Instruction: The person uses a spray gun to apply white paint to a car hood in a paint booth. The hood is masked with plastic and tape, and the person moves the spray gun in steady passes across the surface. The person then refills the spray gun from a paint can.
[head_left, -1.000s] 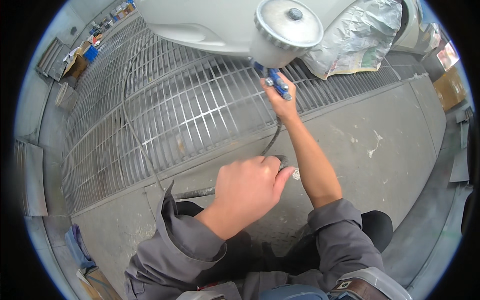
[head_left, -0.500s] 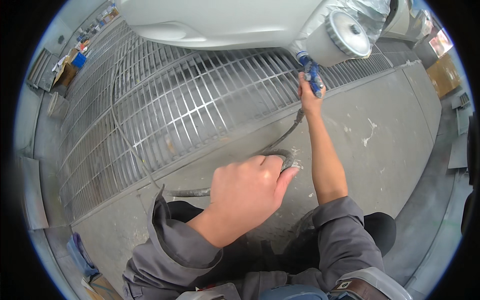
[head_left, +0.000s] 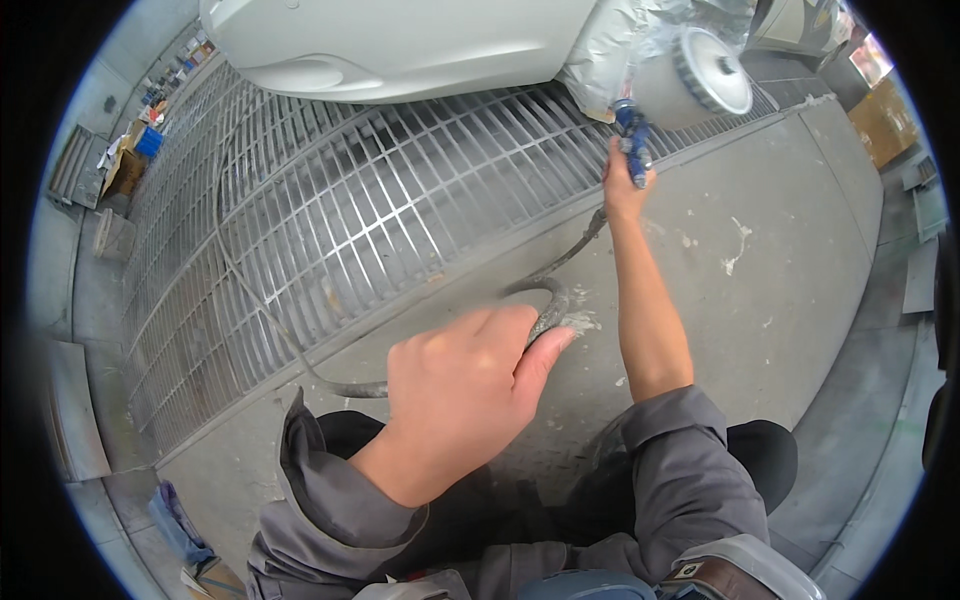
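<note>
My right hand [head_left: 627, 190], arm stretched out, is closed round the handle of a blue spray gun [head_left: 633, 135]. A large whitish paint cup with a ribbed lid [head_left: 717, 70] sits on the gun, tilted to the right. Beside the gun is a white car body panel [head_left: 420, 50], its right end covered by crinkled masking film [head_left: 605, 60]. Nearer to me, my left hand [head_left: 465, 390] is closed round a grey air hose [head_left: 550, 300]. The hose loops out of that fist and runs up to the gun's handle; its other end trails left over the floor grating.
Metal floor grating [head_left: 350, 200] stretches under the car and to the left. A cardboard box [head_left: 883, 125] stands at the far right. Along the left wall are an open carton [head_left: 125, 170], a blue box [head_left: 148, 142] and a leaning panel [head_left: 75, 410].
My left hand has moved left and slightly down with the hose. My right hand and the spray gun have shifted slightly right, and the car sits a little further left in view.
</note>
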